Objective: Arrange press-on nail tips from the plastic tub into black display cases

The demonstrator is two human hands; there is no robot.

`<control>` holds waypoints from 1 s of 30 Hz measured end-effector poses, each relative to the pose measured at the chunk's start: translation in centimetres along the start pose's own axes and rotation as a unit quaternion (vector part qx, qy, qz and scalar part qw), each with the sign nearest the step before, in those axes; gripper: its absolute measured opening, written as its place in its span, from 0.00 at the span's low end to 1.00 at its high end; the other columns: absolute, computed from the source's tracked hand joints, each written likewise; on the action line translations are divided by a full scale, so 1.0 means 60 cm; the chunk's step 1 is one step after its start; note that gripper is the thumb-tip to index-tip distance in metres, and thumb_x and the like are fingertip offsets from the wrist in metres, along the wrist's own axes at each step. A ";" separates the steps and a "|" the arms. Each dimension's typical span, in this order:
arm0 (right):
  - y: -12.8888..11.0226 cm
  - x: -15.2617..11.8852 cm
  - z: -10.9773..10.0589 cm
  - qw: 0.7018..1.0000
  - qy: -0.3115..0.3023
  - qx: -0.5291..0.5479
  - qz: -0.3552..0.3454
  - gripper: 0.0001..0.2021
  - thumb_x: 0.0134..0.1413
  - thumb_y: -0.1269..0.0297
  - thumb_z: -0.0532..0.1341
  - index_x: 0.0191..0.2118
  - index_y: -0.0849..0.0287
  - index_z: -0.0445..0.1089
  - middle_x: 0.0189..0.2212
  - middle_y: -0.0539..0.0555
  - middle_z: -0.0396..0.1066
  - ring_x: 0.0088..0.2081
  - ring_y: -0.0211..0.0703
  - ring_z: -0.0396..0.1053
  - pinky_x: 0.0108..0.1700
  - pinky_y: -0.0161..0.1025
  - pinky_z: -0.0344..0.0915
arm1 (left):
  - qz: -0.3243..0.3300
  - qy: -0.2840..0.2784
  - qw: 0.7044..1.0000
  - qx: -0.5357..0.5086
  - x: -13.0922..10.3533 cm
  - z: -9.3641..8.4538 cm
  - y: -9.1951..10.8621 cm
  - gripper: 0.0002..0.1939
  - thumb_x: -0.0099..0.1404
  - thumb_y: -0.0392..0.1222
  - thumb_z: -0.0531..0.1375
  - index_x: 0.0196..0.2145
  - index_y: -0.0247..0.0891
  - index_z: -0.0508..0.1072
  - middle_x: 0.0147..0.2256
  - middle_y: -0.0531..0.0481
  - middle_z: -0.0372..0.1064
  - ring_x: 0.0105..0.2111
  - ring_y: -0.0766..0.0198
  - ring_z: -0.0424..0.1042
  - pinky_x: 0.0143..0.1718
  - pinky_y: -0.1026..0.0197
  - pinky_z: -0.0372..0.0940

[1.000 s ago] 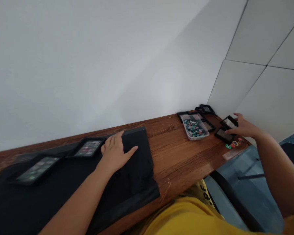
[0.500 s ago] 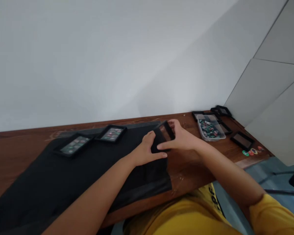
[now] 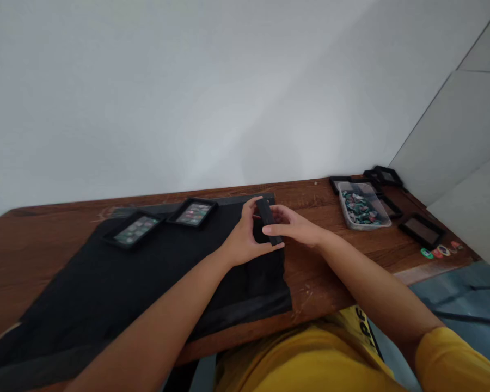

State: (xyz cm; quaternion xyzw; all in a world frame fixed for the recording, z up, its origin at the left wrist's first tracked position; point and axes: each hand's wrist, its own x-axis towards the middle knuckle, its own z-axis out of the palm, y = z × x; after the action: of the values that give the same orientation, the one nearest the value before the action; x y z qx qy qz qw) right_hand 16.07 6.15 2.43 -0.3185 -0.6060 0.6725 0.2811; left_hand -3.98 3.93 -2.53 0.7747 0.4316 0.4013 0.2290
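A black frame [image 3: 268, 218] is held up on its edge between my two hands, above the right end of the black cloth [image 3: 175, 272]. My left hand [image 3: 245, 234] grips it with the thumb low and the fingers at the top. From the other side, my right hand [image 3: 292, 226] pinches it, the thumb lying across its near side. Only the frame's narrow side faces me, so its window is hidden. To the left, two black frames with small colourful pieces behind their windows, one [image 3: 134, 230] and another [image 3: 193, 212], lie on the cloth.
On the right of the wooden table [image 3: 322, 272] stands a clear plastic tub [image 3: 363, 209] of small colourful pieces. Several black frames lie behind and beside it, one [image 3: 421, 231] near several round tokens [image 3: 436, 252]. A white wall [image 3: 188, 98] rises behind the table.
The held frame has turned so that its narrow side, not its window, faces me. Both hands have shifted their grip around it. The view has swung slightly to the left.
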 end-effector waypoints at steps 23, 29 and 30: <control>-0.009 0.003 -0.025 0.998 0.027 -0.015 -0.051 0.42 0.31 0.59 0.83 0.54 0.52 0.65 0.60 0.58 0.71 0.61 0.53 0.69 0.67 0.56 0.67 | 0.019 0.038 0.979 -0.198 -0.007 -0.002 -0.007 0.44 0.63 0.61 0.71 0.69 0.53 0.55 0.72 0.39 0.52 0.68 0.39 0.62 0.65 0.34 0.64; -0.018 -0.001 -0.028 0.999 -0.012 -0.027 -0.024 0.39 0.32 0.60 0.83 0.54 0.55 0.70 0.57 0.58 0.75 0.60 0.53 0.72 0.67 0.56 0.69 | 0.005 0.078 0.958 -0.277 -0.002 0.003 0.007 0.30 0.65 0.54 0.70 0.60 0.51 0.65 0.59 0.46 0.65 0.51 0.54 0.73 0.53 0.50 0.72; -0.019 -0.001 -0.028 0.999 -0.020 -0.023 -0.025 0.38 0.33 0.60 0.82 0.53 0.55 0.71 0.56 0.57 0.76 0.59 0.53 0.73 0.67 0.56 0.69 | 0.001 0.086 0.957 -0.277 -0.002 0.004 0.008 0.32 0.64 0.53 0.70 0.61 0.52 0.65 0.60 0.46 0.64 0.53 0.54 0.73 0.53 0.50 0.72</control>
State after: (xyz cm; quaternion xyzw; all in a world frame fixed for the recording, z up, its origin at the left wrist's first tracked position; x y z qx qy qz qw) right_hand 17.40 7.27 3.45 -0.2966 -0.6346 0.6572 0.2780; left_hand -3.60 3.55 -2.35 0.6444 0.3208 0.5701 0.3960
